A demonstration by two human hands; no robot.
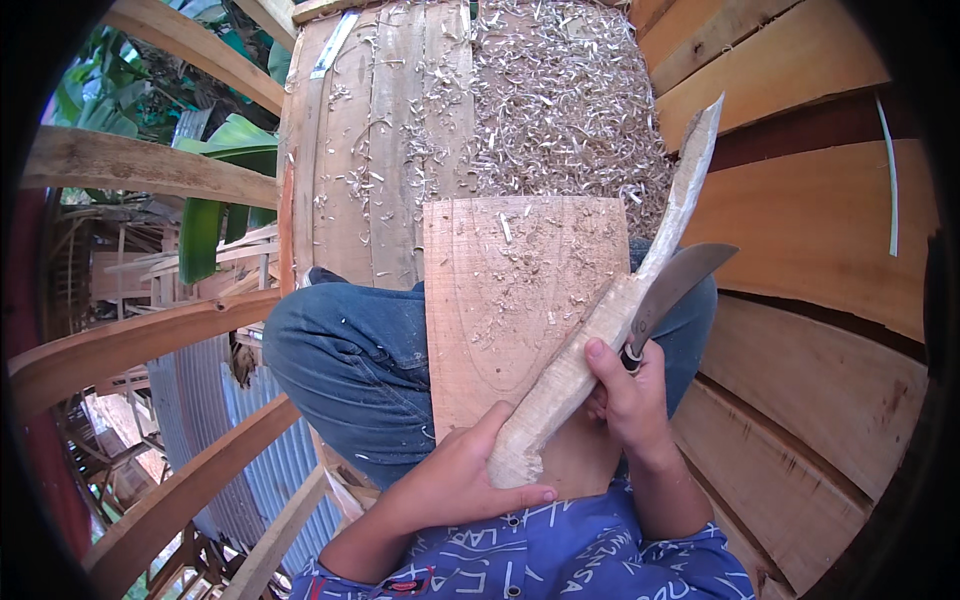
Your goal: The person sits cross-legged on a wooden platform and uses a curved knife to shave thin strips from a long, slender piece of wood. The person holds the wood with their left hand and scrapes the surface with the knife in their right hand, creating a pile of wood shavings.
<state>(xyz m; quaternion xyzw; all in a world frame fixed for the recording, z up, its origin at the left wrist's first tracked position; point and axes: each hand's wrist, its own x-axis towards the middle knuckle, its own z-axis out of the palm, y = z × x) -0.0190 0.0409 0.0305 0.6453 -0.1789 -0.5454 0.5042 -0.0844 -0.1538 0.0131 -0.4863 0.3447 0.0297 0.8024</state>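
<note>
A long, pale piece of carved wood [610, 315] slants across my lap, thick at its near end and thinning to a curved tip at the far right. My left hand [460, 470] grips its thick near end, thumb on one side. In my right hand [635, 400] is a knife, its handle mostly hidden by the fingers. The broad curved knife blade [682, 285] points up and right, close along the wood's right side. My right thumb presses on the wood. Underneath lies a flat wooden board [470, 290] across my legs, with a curved outline drawn on it and shavings on top.
Curled shavings [570, 110] thickly cover the plank floor [345, 210] ahead, mostly toward the right. A wall of wooden planks [800, 210] rises close on my right. On the left, wooden rails [180, 350] stand before corrugated sheets [265, 410] and green leaves [205, 225].
</note>
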